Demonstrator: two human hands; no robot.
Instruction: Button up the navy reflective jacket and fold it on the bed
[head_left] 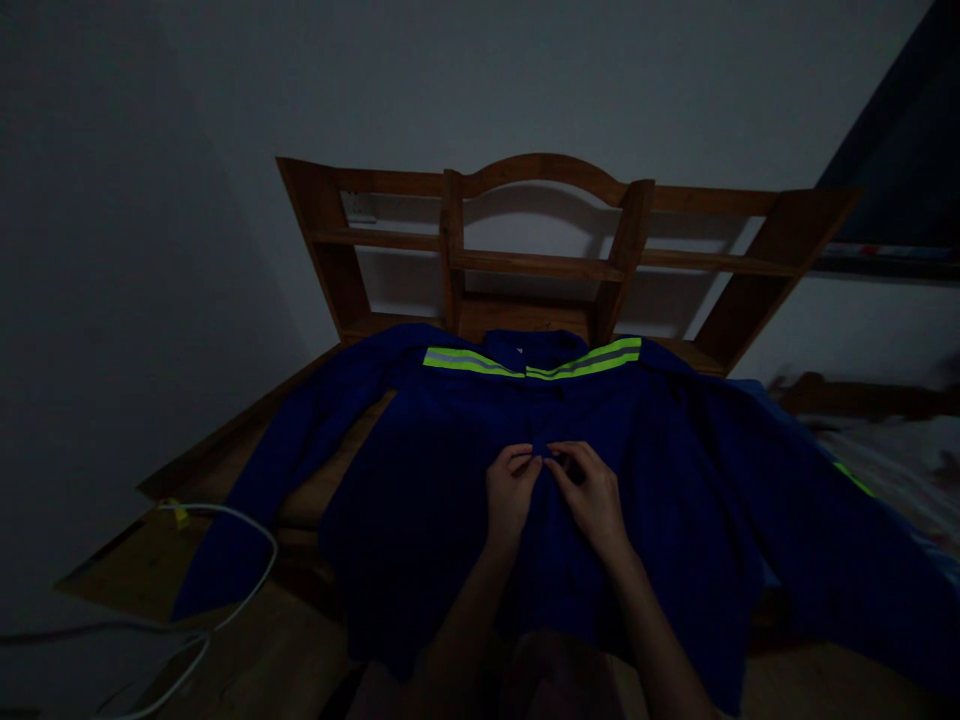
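Note:
A blue work jacket (435,460) lies spread with its front up, collar toward the wooden shelf and sleeves out to both sides. Yellow-green reflective bands cross its chest and meet near the middle. On the front seam below them, my left hand (514,490) pinches the fabric between thumb and fingers. Close beside it, my right hand (589,490) pinches the same spot, the fingertips of both nearly touching. Any button between the fingertips is too small and dark to make out.
A wooden desk (330,480) carries the jacket, with a wooden shelf unit (540,265) at its back against the wall. A white cable (262,530) loops at the left over the sleeve. Pale bedding (900,460) lies at the right. The room is dim.

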